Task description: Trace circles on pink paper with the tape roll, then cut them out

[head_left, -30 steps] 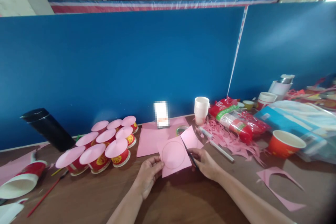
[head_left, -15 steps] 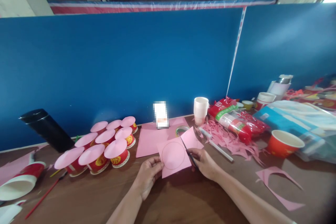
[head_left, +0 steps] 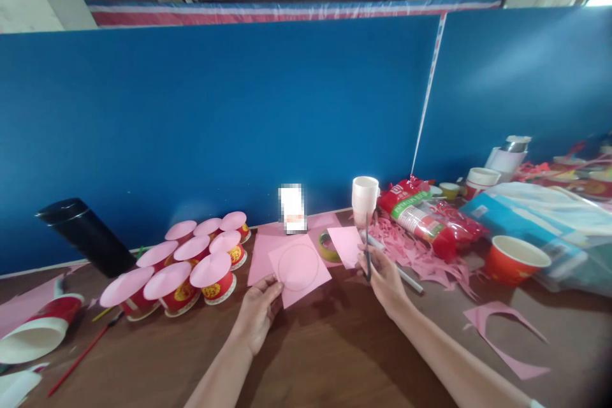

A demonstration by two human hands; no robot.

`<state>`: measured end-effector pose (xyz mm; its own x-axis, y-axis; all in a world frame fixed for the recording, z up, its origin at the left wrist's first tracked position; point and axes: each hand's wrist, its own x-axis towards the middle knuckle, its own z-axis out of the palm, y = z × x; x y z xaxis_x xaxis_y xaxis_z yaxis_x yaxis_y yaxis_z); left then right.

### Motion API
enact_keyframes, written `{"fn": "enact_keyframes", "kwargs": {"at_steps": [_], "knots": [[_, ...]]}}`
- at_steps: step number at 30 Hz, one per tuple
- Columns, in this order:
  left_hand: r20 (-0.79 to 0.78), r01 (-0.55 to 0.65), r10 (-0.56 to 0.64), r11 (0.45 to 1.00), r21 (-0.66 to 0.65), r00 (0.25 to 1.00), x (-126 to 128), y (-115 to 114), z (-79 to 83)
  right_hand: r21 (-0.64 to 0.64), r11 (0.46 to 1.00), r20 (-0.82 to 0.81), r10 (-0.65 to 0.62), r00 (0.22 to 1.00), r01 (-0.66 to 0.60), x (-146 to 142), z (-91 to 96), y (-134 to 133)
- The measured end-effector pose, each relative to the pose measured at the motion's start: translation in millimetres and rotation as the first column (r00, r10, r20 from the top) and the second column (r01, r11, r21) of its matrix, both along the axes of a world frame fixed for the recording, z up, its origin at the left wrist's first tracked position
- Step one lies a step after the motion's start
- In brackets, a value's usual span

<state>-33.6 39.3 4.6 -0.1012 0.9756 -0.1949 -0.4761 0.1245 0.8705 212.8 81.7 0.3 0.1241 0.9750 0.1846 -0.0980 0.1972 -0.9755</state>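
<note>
My left hand [head_left: 258,309] pinches the near corner of a pink paper square [head_left: 299,268] with a circle drawn on it and holds it just above the brown table. My right hand [head_left: 385,277] grips dark scissors [head_left: 367,243] with the blades pointing up, a little to the right of the square and apart from it. Another pink square [head_left: 345,246] and a larger pink sheet [head_left: 262,248] lie flat behind, beside a roll of tape [head_left: 327,246].
Several upturned red cups capped with pink discs [head_left: 191,264] stand at left near a black flask [head_left: 86,236]. White cups [head_left: 364,199], a red cup package [head_left: 430,220], pink scraps [head_left: 421,258], an orange cup [head_left: 516,260] and a cut pink sheet [head_left: 502,338] lie right. A blue partition [head_left: 239,121] backs the table.
My left hand has carried the circled square to the left. My right hand has pulled the scissors off the paper, moved right and turned the blades upright.
</note>
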Motion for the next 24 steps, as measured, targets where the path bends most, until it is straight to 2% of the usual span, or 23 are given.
{"fn": "enact_keyframes", "kwargs": {"at_steps": [2, 5, 7, 10, 13, 17, 21, 24], "knots": [[-0.016, -0.045, 0.046, 0.999, 0.004, 0.999, -4.4, 1.7, 1.6, 0.061, 0.997, 0.094, -0.045, 0.995, 0.039, 3.5, -4.3, 3.9], [-0.032, -0.123, 0.124, 0.992, 0.009, 0.992, -11.3, 4.8, 2.4, 0.164, 0.977, 0.263, -0.179, 0.948, 0.139, 12.0, -9.7, 9.9], [-0.038, -0.181, 0.181, 0.984, 0.006, 0.983, -15.4, 6.9, 2.1, 0.182, 0.962, 0.366, -0.258, 0.894, 0.203, 18.4, -11.2, 12.6], [-0.04, -0.231, 0.231, 0.973, -0.012, 0.972, -18.3, 8.8, 1.1, 0.189, 0.953, 0.477, -0.299, 0.827, 0.235, 23.6, -10.8, 13.2], [-0.048, -0.208, 0.207, 0.978, -0.021, 0.977, -16.8, 8.3, 0.6, 0.231, 0.957, 0.535, -0.273, 0.799, 0.172, 19.7, -8.1, 8.3], [-0.04, -0.147, 0.147, 0.989, -0.003, 0.988, -13.7, 6.2, -0.1, 0.225, 0.974, 0.531, -0.147, 0.835, 0.028, 6.1, -1.3, -6.1], [-0.025, -0.161, 0.161, 0.987, -0.003, 0.987, -15.5, 6.5, -2.3, 0.194, 0.971, 0.556, 0.008, 0.831, -0.139, -3.7, 2.6, -18.3], [-0.031, -0.173, 0.173, 0.985, -0.006, 0.984, -16.4, 7.3, -3.5, 0.169, 0.97, 0.57, 0.049, 0.82, -0.175, -7.3, 0.9, -19.8]]}}
